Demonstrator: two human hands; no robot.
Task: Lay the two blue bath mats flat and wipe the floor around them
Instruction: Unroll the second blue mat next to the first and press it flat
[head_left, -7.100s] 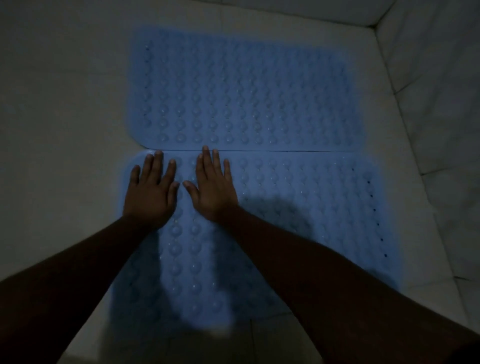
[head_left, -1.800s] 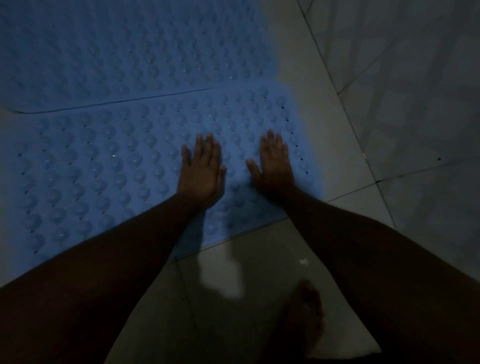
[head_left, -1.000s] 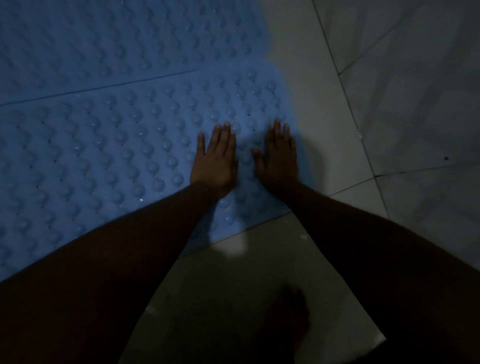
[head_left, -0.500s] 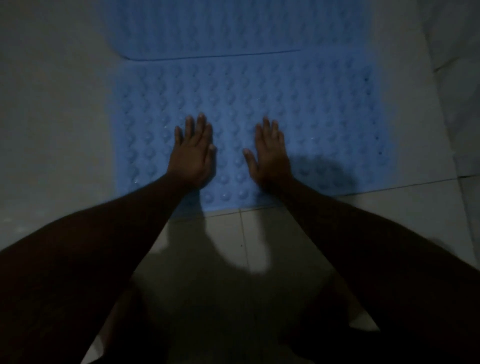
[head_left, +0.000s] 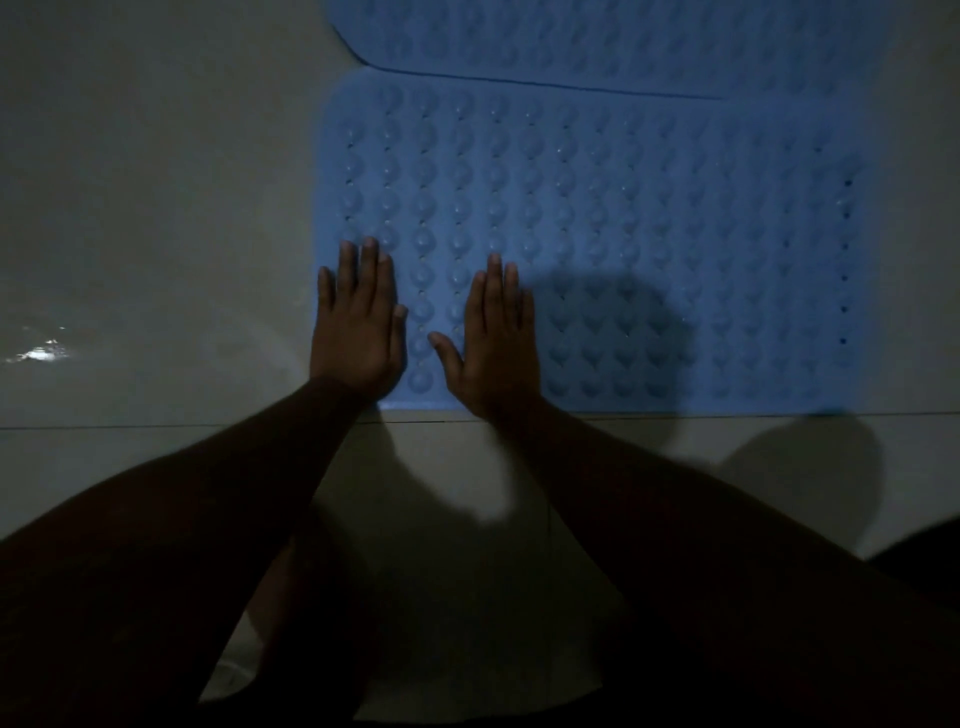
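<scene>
Two blue bath mats with rows of round bumps lie flat on the pale tiled floor. The near mat (head_left: 649, 218) fills the middle of the view. Behind it, the far mat (head_left: 597, 41) lies edge to edge with it, cut off by the top of the frame. My left hand (head_left: 358, 322) presses flat, palm down, on the near mat's front left corner. My right hand (head_left: 493, 338) lies flat beside it, a little to the right, near the mat's front edge. Both hands hold nothing and their fingers are spread.
Pale floor tiles (head_left: 156, 208) stretch to the left of the mats, with a bright wet glint (head_left: 39, 353) at the far left. A grout line (head_left: 156, 427) runs along the near mat's front edge. My dark shadow covers the floor below.
My hands have slid left along the near mat's front edge, from its middle to its front left corner. The view has shifted with them, so more bare floor shows on the left.
</scene>
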